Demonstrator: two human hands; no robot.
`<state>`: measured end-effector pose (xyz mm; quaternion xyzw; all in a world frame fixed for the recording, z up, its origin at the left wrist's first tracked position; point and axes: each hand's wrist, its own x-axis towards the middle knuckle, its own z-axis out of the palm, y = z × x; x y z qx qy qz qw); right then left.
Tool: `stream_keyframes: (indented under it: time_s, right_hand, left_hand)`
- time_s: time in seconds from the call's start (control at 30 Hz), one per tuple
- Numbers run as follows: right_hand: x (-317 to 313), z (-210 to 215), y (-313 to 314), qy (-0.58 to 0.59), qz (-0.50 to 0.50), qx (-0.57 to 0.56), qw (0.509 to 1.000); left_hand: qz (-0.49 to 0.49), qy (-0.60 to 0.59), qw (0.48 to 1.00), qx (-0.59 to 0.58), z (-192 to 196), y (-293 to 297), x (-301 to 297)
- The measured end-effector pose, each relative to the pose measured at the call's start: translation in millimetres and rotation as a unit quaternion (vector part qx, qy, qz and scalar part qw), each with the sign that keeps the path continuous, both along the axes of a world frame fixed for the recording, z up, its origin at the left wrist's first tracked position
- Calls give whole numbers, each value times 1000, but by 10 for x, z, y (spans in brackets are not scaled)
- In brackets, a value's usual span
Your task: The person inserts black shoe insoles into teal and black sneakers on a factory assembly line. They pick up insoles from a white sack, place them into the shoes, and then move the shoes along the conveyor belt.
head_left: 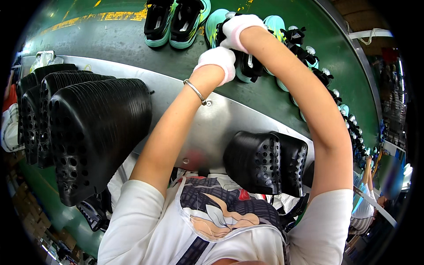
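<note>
- The right grip (240, 30), in a white glove with a pink cuff, bends down over a turquoise-and-black shoe (213, 25); its fingertips are out of sight, so how wide it is and whether it holds anything I cannot tell.
- The left grip (219, 62), gloved the same way, is just beside it, nearer the body – knuckles up, fingers turned away and hidden, so its opening cannot be told either.
- The turquoise-and-black shoe shows at the right grip's left edge, partly covered by the glove.
- Just right of the left grip and under the right forearm, a black shoe (245, 70) with a turquoise sole sits on the green desk (117, 37).
- Left of both grips, a pair of black shoes (190, 22) with turquoise soles stands side by side, openings up, pale insoles visible inside.
- Right of the grips, past the forearm, a long line of shoes runs off; white wads (310, 50) show at many of them.
- From the left grip toward the body comes a steel ledge (205, 123) – nested black shells (101, 119) with holes at its left, a smaller black stack (256, 161) at its right.
</note>
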<state>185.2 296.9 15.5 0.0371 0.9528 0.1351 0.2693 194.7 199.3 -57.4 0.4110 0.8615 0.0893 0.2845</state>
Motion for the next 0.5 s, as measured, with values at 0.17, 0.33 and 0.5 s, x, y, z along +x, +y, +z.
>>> stream_keyframes:
  time_s: [0.17, 0.33, 0.5]
  right_hand:
    - [-12, -29, -44, 41, -50, 17, 998]
    - [-20, -216, 24, 213, -154, -37, 964]
    - [335, 308, -60, 120, -49, -135, 982]
  left_hand:
    - [-13, 13, 1000, -5, 44, -31, -20]
    - [-39, 48, 998, -10, 134, 41, -6]
    - [-32, 63, 997, 11, -16, -38, -194]
